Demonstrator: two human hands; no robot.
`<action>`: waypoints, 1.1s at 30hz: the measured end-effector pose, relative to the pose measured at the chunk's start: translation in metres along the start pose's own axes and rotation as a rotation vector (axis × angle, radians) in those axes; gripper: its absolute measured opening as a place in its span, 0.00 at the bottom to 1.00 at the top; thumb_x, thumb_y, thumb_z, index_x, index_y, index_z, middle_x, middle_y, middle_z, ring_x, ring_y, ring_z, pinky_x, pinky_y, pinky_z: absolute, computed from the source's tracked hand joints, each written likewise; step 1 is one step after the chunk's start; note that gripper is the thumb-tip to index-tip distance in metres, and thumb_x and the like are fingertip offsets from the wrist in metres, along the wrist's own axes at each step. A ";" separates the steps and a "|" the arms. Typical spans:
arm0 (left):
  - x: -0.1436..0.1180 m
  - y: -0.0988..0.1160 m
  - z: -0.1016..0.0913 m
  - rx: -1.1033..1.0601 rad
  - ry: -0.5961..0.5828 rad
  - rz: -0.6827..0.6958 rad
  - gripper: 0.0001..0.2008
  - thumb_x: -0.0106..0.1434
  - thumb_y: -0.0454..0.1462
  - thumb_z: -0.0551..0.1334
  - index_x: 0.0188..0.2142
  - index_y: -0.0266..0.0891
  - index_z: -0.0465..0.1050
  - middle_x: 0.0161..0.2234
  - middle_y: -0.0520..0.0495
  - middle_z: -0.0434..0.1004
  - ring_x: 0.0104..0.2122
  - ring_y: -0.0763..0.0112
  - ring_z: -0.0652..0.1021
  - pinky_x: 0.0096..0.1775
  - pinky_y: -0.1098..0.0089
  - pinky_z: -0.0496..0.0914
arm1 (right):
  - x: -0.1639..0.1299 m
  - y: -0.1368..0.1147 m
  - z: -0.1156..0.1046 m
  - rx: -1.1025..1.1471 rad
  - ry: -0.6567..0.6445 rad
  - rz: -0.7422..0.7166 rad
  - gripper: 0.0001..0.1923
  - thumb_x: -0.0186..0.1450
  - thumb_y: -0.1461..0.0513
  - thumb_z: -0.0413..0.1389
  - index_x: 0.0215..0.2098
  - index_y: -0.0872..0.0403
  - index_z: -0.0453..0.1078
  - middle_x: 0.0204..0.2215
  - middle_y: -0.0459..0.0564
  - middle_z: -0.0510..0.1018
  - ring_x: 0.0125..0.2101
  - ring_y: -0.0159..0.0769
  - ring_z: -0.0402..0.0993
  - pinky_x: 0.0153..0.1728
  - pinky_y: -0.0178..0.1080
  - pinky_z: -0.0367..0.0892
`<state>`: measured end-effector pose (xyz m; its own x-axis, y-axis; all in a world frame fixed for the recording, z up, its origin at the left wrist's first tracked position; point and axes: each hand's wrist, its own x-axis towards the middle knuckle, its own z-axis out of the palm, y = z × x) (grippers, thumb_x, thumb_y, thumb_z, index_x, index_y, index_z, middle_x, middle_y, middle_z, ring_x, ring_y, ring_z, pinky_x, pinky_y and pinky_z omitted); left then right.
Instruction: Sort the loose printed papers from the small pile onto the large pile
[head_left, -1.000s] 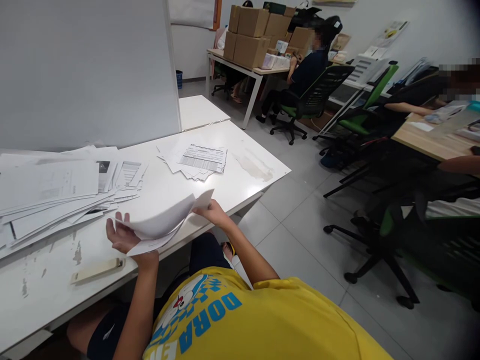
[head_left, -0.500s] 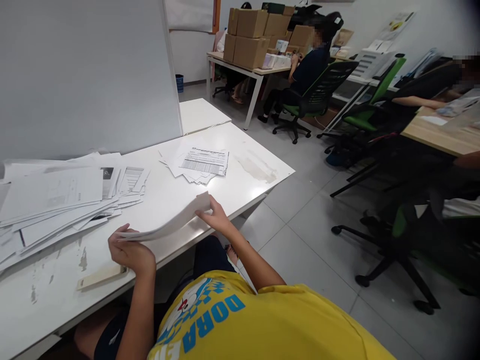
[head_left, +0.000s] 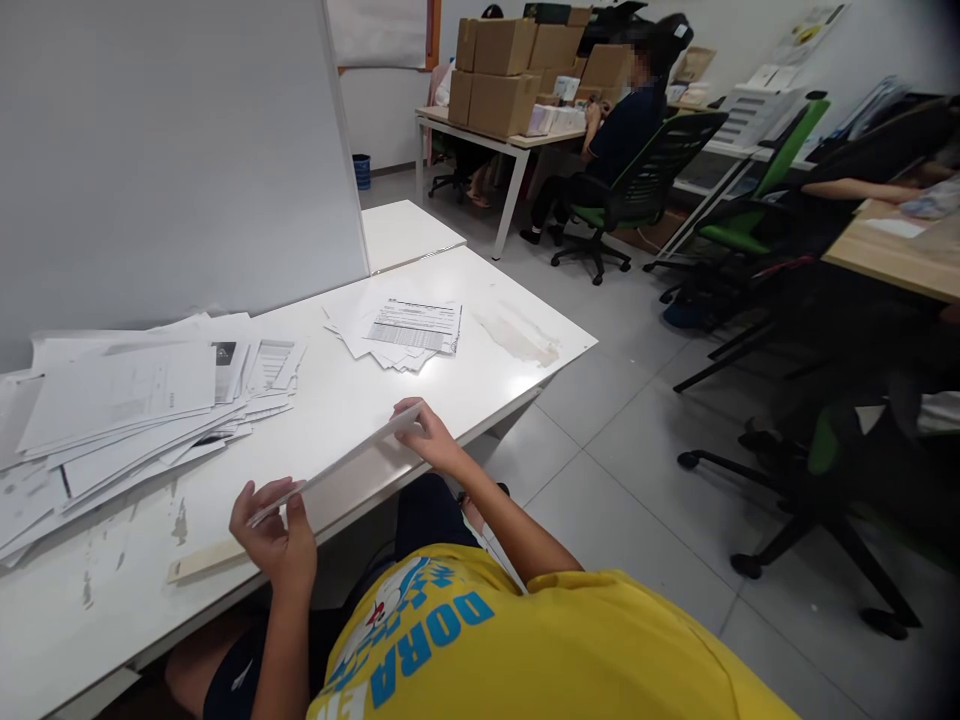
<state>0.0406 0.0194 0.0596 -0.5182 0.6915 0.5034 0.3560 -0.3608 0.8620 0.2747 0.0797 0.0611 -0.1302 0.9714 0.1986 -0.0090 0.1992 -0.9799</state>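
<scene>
Between both hands I hold a thin stack of paper sheets (head_left: 352, 452), seen almost edge-on above the table's front edge. My left hand (head_left: 274, 530) grips its left end, thumb on the near side and fingers behind. At the far end, my right hand (head_left: 429, 435) pinches the stack between thumb and fingers. Beyond the hands lies a small fanned pile of printed sheets (head_left: 415, 325). A large untidy heap of papers (head_left: 127, 400) sits to the left. Just beside my left hand is a flat cream-coloured strip (head_left: 206, 558), partly hidden by the wrist.
The white table (head_left: 517, 300) has worn patches on its surface. A grey partition (head_left: 187, 150) stands along its back. Cardboard boxes (head_left: 504, 100) are piled on another desk, where a person (head_left: 630, 130) sits. Office chairs (head_left: 817, 520) stand on the right.
The sheets were bowed and now look straight and seen edge-on. My left hand has turned, its thumb now on the near side. The view has shifted slightly.
</scene>
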 end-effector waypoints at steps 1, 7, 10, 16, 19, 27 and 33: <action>0.001 0.000 -0.004 -0.006 -0.007 -0.013 0.31 0.56 0.47 0.69 0.55 0.42 0.61 0.38 0.49 0.75 0.37 0.69 0.78 0.48 0.59 0.73 | 0.000 -0.001 -0.001 -0.010 -0.009 -0.029 0.15 0.63 0.58 0.57 0.48 0.49 0.67 0.42 0.48 0.75 0.45 0.40 0.72 0.49 0.43 0.66; 0.004 0.008 -0.035 0.253 -0.005 -0.258 0.16 0.51 0.47 0.72 0.33 0.40 0.73 0.28 0.51 0.73 0.32 0.64 0.76 0.44 0.58 0.74 | 0.001 -0.015 -0.009 -0.077 0.000 -0.084 0.11 0.66 0.55 0.55 0.42 0.50 0.74 0.42 0.50 0.79 0.46 0.44 0.74 0.51 0.45 0.67; 0.008 0.021 -0.038 0.229 0.034 -0.199 0.17 0.52 0.47 0.72 0.36 0.41 0.75 0.32 0.50 0.75 0.36 0.63 0.77 0.48 0.57 0.73 | 0.000 -0.022 -0.010 -0.043 -0.008 -0.108 0.13 0.66 0.52 0.56 0.43 0.50 0.74 0.41 0.50 0.79 0.46 0.43 0.74 0.52 0.44 0.67; 0.005 0.028 -0.019 -0.008 -0.134 -0.102 0.23 0.58 0.45 0.70 0.50 0.42 0.69 0.37 0.49 0.77 0.39 0.68 0.79 0.50 0.61 0.73 | -0.006 -0.012 -0.002 0.031 -0.030 -0.049 0.11 0.67 0.52 0.56 0.42 0.50 0.71 0.41 0.49 0.75 0.44 0.40 0.72 0.49 0.41 0.66; 0.007 0.029 -0.016 0.109 -0.057 -0.148 0.23 0.57 0.44 0.69 0.50 0.40 0.71 0.37 0.49 0.75 0.36 0.69 0.77 0.45 0.64 0.73 | -0.007 -0.010 -0.002 0.038 0.009 -0.024 0.09 0.66 0.55 0.55 0.41 0.50 0.71 0.39 0.48 0.75 0.42 0.40 0.71 0.47 0.40 0.65; 0.036 0.044 -0.052 0.135 -0.190 -0.151 0.38 0.55 0.46 0.70 0.64 0.51 0.60 0.40 0.50 0.78 0.34 0.63 0.78 0.49 0.53 0.74 | -0.012 -0.028 -0.020 -0.092 -0.123 0.133 0.03 0.60 0.61 0.57 0.33 0.51 0.71 0.26 0.42 0.72 0.29 0.35 0.68 0.31 0.35 0.64; 0.033 0.033 -0.107 0.578 -0.359 0.155 0.24 0.60 0.45 0.63 0.54 0.41 0.74 0.51 0.42 0.79 0.55 0.50 0.74 0.61 0.45 0.62 | -0.042 -0.012 -0.005 0.184 -0.201 0.460 0.13 0.53 0.63 0.60 0.38 0.53 0.73 0.27 0.44 0.79 0.27 0.35 0.73 0.30 0.35 0.68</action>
<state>-0.0479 -0.0364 0.1107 -0.1747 0.8590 0.4813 0.8133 -0.1497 0.5623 0.2848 0.0374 0.0643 -0.3489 0.9054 -0.2421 -0.0772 -0.2852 -0.9554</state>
